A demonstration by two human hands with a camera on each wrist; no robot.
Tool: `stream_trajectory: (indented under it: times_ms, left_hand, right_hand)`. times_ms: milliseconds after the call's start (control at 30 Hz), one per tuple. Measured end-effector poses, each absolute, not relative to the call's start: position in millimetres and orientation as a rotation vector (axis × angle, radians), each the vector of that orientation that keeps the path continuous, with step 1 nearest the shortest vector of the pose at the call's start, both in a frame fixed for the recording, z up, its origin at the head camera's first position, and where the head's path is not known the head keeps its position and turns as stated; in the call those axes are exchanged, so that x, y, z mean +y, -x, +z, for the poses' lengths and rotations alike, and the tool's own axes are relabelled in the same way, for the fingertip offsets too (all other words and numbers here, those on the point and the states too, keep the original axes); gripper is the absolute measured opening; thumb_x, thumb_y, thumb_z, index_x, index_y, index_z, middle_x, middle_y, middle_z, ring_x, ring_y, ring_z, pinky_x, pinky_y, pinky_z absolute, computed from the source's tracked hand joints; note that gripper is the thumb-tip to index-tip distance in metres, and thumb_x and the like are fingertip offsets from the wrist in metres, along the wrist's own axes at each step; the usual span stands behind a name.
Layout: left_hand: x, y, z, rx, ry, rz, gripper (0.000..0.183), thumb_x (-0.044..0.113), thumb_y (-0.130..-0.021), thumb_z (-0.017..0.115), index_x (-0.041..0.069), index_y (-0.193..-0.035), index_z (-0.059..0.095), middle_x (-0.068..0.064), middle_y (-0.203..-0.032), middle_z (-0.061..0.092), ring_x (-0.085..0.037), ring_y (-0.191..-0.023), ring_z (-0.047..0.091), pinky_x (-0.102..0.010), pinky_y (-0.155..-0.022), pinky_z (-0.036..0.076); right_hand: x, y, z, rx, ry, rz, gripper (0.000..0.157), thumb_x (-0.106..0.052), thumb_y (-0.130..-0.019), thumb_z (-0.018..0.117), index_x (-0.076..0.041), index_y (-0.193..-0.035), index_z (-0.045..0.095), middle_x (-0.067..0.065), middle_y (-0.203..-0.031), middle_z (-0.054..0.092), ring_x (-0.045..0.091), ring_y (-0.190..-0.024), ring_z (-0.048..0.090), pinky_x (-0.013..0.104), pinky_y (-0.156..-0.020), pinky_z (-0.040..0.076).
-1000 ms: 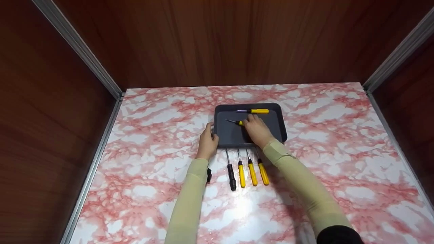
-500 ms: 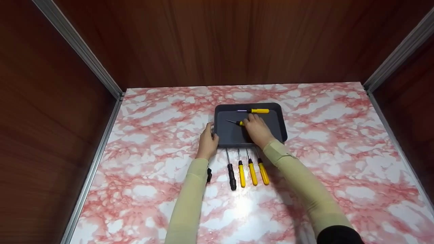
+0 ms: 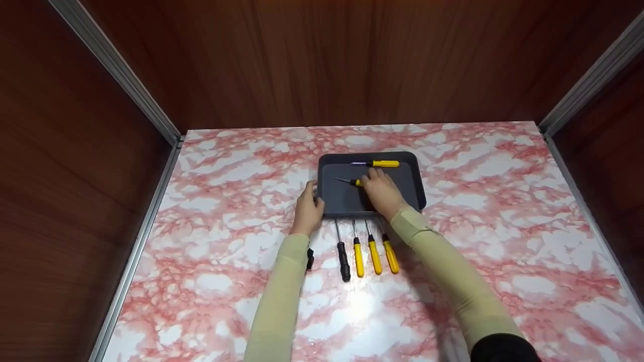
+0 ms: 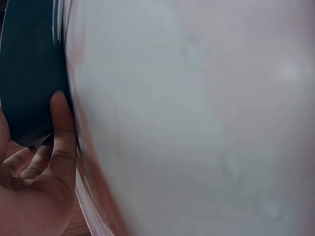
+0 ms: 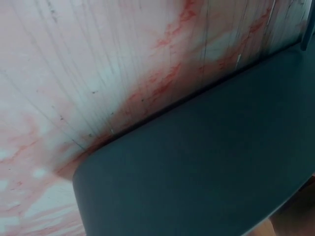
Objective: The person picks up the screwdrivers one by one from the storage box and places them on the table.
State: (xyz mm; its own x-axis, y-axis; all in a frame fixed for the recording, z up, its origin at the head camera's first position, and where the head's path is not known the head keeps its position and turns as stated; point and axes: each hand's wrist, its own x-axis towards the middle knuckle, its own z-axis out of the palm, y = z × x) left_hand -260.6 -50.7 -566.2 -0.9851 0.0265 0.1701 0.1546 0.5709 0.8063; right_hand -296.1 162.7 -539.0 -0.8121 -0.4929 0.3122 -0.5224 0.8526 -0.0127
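Observation:
My right hand (image 3: 383, 195) is inside a dark grey tray (image 3: 342, 203) and grips a screwdriver (image 3: 355, 182) by its yellow handle, most of which the fingers hide. Its thin shaft points left. A second yellow-handled screwdriver (image 3: 385, 164) lies along the tray's far side. At the near left corner my left hand (image 3: 308, 210) holds the tray from outside. In the left wrist view, the left hand's thumb (image 4: 61, 115) lies against the tray wall (image 4: 34, 69), with the other fingers round the corner. The right wrist view mostly shows the tray's outer wall (image 5: 197, 162).
In front of the tray, a black-handled screwdriver (image 3: 344, 262) and several yellow-handled screwdrivers (image 3: 375, 258) lie side by side, shafts toward the tray. The pink-and-white marbled table (image 3: 226, 211) is bounded by dark wooden panels (image 3: 327, 65) at the back and sides.

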Motion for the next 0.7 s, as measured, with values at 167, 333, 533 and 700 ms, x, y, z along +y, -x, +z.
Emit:
stream_trajectory:
  times_ms: [167, 333, 533, 700]
  left_hand:
    - [-50.2, 260.5, -566.3, -2.649, 0.157, -1.375, 0.045, 0.001, -0.085, 0.046, 0.008, -0.13, 0.038, -0.006, -0.076, 0.049, -0.017, -0.066, 0.045, -0.031, -0.061, 0.038]
    - [-49.5, 261.1, -565.2, -2.652, 0.143, -1.371, 0.045, 0.001, -0.085, 0.047, 0.009, -0.129, 0.04, -0.005, -0.075, 0.048, -0.016, -0.065, 0.044, -0.03, -0.06, 0.037]
    - [-49.9, 261.2, -565.9, -2.662, 0.146, -1.395, 0.046, 0.002, -0.086, 0.045, 0.011, -0.131, 0.038, -0.005, -0.073, 0.046, -0.016, -0.06, 0.041, -0.028, -0.055, 0.035]
    - [-50.2, 260.8, -565.6, -2.667, 0.141, -1.383, 0.047, 0.002, -0.086, 0.045, 0.01, -0.132, 0.037, -0.006, -0.073, 0.047, -0.016, -0.061, 0.042, -0.029, -0.056, 0.035]
  right_hand:
    - [162.7, 295.8, -538.9, -2.735, -0.762, 0.132, 0.021, 0.011, -0.08, 0.05, 0.002, -0.097, 0.059, 0.022, -0.102, 0.049, 0.036, -0.093, 0.047, 0.046, -0.076, 0.042]
    - [162.6, 295.5, -537.4, -2.753, -0.751, 0.112, 0.019, 0.01, -0.081, 0.05, 0.003, -0.097, 0.058, 0.022, -0.103, 0.049, 0.036, -0.096, 0.046, 0.048, -0.077, 0.041]
    - [163.1, 295.5, -538.3, -2.767, -0.73, 0.107, 0.018, 0.01, -0.079, 0.051, 0.004, -0.095, 0.056, 0.022, -0.104, 0.047, 0.037, -0.097, 0.045, 0.049, -0.077, 0.04]
    - [164.3, 295.9, -539.2, -2.771, -0.715, 0.12, 0.019, 0.011, -0.078, 0.05, 0.004, -0.095, 0.056, 0.022, -0.104, 0.047, 0.037, -0.096, 0.045, 0.05, -0.077, 0.04]
